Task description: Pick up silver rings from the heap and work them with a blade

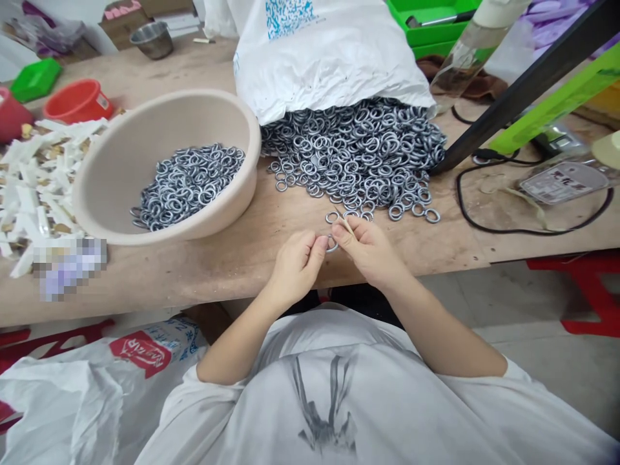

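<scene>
My left hand [301,258] pinches a small grey ring [332,244] between thumb and finger, above the table's front edge. Close beside it, my right hand [365,248] is closed on a thin pale stick [347,224], and its fingertips meet the ring's other side. The stick's tip points up and away from me. Just beyond my hands lie a few loose rings [396,212], in front of a large heap of grey rings [358,145] spilling from a white sack [334,58]. To the left, a beige basin [223,110] holds many more rings [188,184].
White scraps [29,187] cover the table's left end, near a red bowl [80,101]. A black post [523,90] slants up at the right, by a black cable [513,229] and a clear bottle [564,181]. Below the table stand a plastic sack [62,400] and a red stool [588,290].
</scene>
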### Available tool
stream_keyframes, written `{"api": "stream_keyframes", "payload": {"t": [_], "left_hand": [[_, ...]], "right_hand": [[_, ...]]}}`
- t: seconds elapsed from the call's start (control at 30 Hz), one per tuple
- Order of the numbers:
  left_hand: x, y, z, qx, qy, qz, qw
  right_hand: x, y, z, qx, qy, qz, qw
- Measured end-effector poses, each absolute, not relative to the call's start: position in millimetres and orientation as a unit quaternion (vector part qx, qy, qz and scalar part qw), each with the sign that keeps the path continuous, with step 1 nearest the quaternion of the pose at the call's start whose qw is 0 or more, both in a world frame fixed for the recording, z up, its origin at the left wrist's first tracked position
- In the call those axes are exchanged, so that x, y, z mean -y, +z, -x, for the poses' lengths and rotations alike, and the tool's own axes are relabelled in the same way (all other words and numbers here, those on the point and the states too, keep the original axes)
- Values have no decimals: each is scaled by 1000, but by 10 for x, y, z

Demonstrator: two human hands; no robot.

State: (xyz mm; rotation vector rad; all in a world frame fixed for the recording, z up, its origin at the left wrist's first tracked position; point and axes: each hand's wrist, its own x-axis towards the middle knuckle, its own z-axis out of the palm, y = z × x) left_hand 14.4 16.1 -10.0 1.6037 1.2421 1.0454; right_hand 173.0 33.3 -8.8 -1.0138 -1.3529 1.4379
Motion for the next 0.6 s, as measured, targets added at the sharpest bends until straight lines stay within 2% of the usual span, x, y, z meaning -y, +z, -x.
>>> {"api": "stream_keyframes", "payload": {"t": [0.1, 0.2, 0.43, 0.6], "left_hand": [[-111, -110, -235, -448, 474, -458, 605], [-43, -95, -317, -406, 471, -351, 700], [-15, -35, -350, -385, 484, -285, 733], [-30, -27, -336, -373, 495, -253, 743]], "right_hand": [[-242, -150, -1662, 531, 551, 407, 498], [-235, -170, -1670, 570, 519, 410, 488], [-308, -118, -1767, 644, 436, 422, 466], [-233, -114, -1823, 765, 321, 402, 388]]}}
